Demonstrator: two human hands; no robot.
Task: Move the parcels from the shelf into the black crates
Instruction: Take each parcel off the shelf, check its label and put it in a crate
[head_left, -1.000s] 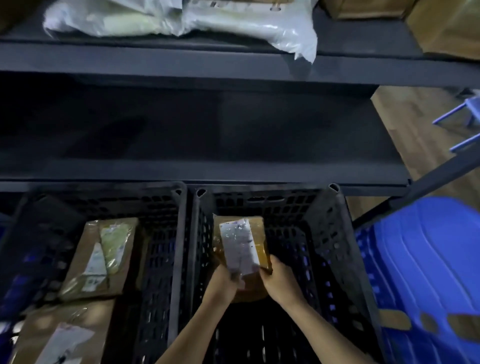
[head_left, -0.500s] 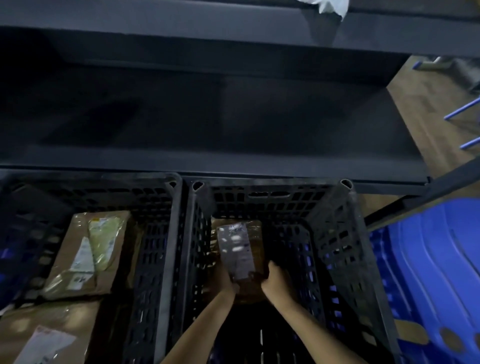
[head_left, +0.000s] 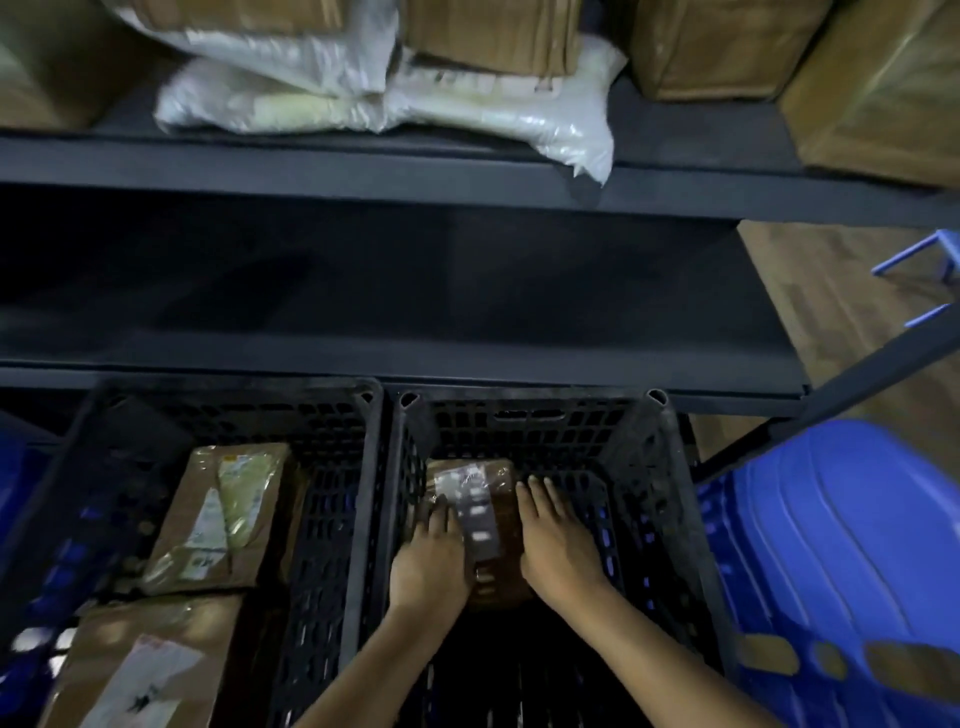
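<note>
Brown parcel (head_left: 493, 525) now lies lower in the right crate (head_left: 670, 467) at 6 o'clock — left hand (head_left: 428, 558) and right hand (head_left: 558, 543) flattened open on it, gripping nothing; placement complete.

Stockroom or parcel depot, I'd say. I'm facing a dark metal shelf rack (head_left: 363, 171) stacked with brown cardboard boxes (head_left: 493, 31) and white poly mailer bags (head_left: 498, 104). Below it sit two black slotted plastic crates (head_left: 374, 467) holding taped brown parcels with shipping labels (head_left: 218, 519). Blue plastic crate (head_left: 841, 545) to my right, wood-look floor (head_left: 831, 291) beyond.
</note>
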